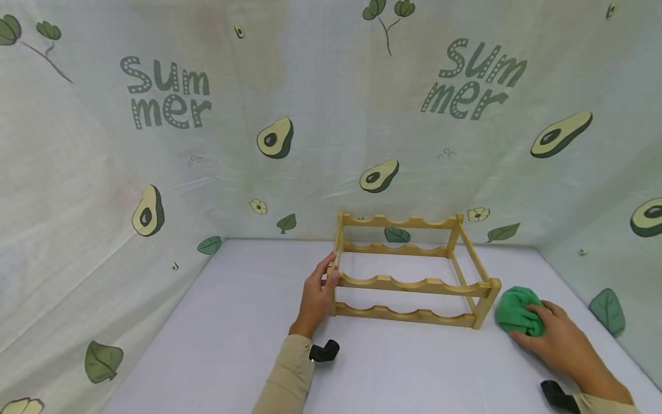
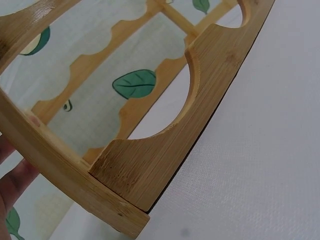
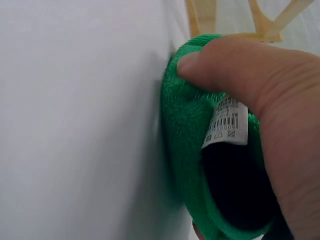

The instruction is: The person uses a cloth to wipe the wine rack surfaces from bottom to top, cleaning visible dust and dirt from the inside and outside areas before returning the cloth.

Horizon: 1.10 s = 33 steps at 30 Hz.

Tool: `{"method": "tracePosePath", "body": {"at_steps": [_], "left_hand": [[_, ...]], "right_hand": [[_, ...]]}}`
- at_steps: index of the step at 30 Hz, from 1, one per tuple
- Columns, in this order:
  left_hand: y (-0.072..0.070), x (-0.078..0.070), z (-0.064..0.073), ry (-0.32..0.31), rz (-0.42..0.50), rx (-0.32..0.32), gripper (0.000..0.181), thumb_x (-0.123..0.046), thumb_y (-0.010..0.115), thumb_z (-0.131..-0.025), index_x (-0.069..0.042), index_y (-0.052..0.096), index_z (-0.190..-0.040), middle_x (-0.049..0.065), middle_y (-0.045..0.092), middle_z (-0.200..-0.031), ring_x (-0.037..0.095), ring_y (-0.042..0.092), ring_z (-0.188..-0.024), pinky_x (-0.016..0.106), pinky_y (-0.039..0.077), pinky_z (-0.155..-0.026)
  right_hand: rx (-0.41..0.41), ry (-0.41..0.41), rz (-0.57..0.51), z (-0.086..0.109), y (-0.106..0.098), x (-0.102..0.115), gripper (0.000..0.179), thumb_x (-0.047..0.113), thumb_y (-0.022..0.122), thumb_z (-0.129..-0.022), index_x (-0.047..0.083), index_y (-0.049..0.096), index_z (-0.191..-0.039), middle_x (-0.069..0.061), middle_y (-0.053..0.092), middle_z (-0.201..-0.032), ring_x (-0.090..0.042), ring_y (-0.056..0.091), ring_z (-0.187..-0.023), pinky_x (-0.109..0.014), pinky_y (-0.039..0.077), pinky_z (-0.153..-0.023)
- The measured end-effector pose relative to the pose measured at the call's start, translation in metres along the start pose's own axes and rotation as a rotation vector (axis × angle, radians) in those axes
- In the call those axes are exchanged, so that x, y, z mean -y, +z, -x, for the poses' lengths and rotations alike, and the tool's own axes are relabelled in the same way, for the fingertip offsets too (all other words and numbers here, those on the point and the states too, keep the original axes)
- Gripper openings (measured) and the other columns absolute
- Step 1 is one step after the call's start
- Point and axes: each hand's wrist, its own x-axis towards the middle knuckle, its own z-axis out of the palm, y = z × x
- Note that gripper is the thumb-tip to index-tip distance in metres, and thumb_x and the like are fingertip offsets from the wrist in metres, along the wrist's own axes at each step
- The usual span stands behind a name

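Note:
A light wooden rack (image 1: pixel 414 284) with scalloped rails stands on the table. My left hand (image 1: pixel 315 293) holds its left end, thumb at the front post and fingers along the outer side. In the left wrist view, fingers (image 2: pixel 20 182) show behind the rack's end post (image 2: pixel 65 170), beside a curved cut-out. To the right of the rack, my right hand (image 1: pixel 561 342) grips a bunched green cloth (image 1: pixel 517 310) low over the table. The right wrist view shows the thumb pressing the fuzzy cloth (image 3: pixel 182 130) and a white barcode label (image 3: pixel 227 122) hanging from it.
The table (image 1: pixel 227 345) has a white cover. Behind and at both sides hangs a pale sheet (image 1: pixel 320 86) printed with avocados, leaves and lettering. The rack's back rails stand close to this sheet. Black wrist devices (image 1: pixel 324 351) sit at both sleeves.

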Motion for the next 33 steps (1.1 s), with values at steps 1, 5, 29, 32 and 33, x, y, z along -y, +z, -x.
{"method": "tracePosePath", "body": {"at_steps": [1, 5, 29, 32, 33], "left_hand": [[0.000, 0.000, 0.000, -0.001, -0.002, 0.003, 0.043, -0.020, 0.056, -0.104, -0.011, 0.051, -0.146, 0.008, 0.065, -0.127, 0.021, 0.061, -0.109, 0.035, 0.056, -0.080], [0.002, 0.000, -0.001, -0.008, -0.001, 0.005, 0.043, -0.020, 0.056, -0.104, -0.012, 0.051, -0.146, 0.006, 0.064, -0.130, 0.020, 0.062, -0.109, 0.035, 0.055, -0.080], [-0.005, -0.010, -0.003, -0.089, 0.091, -0.032, 0.038, -0.019, 0.065, -0.100, -0.011, 0.062, -0.137, 0.005, 0.068, -0.125, 0.015, 0.063, -0.080, 0.027, 0.052, -0.069], [-0.010, -0.011, -0.003, -0.115, 0.097, -0.007, 0.037, -0.026, 0.068, -0.098, -0.013, 0.065, -0.133, -0.002, 0.062, -0.136, 0.012, 0.061, -0.075, 0.025, 0.051, -0.067], [-0.011, -0.011, -0.002, -0.124, 0.089, 0.010, 0.039, -0.028, 0.069, -0.097, -0.014, 0.066, -0.132, -0.004, 0.060, -0.140, 0.011, 0.061, -0.074, 0.025, 0.050, -0.066]], "right_hand": [[0.003, -0.012, -0.003, -0.002, -0.001, 0.000, 0.096, 0.055, 0.081, -0.076, -0.018, 0.046, -0.127, -0.050, 0.027, -0.130, -0.068, 0.038, -0.111, -0.076, 0.037, -0.087], [0.006, -0.046, -0.007, -0.008, -0.006, -0.001, 0.085, 0.041, 0.082, -0.078, -0.020, 0.047, -0.126, -0.049, 0.036, -0.129, -0.066, 0.041, -0.112, -0.075, 0.037, -0.088], [-0.221, 0.159, -0.255, 0.001, -0.002, -0.004, 0.070, 0.039, 0.071, -0.093, -0.016, 0.050, -0.132, -0.040, 0.044, -0.125, -0.056, 0.043, -0.110, -0.070, 0.036, -0.084], [-0.181, 0.289, -0.329, 0.001, -0.003, -0.001, 0.079, 0.045, 0.069, -0.093, -0.016, 0.044, -0.137, -0.040, 0.043, -0.130, -0.055, 0.043, -0.113, -0.070, 0.036, -0.087], [-0.166, 0.334, -0.352, 0.002, -0.002, 0.001, 0.082, 0.046, 0.069, -0.092, -0.016, 0.042, -0.139, -0.040, 0.042, -0.132, -0.055, 0.042, -0.115, -0.070, 0.036, -0.088]]}}
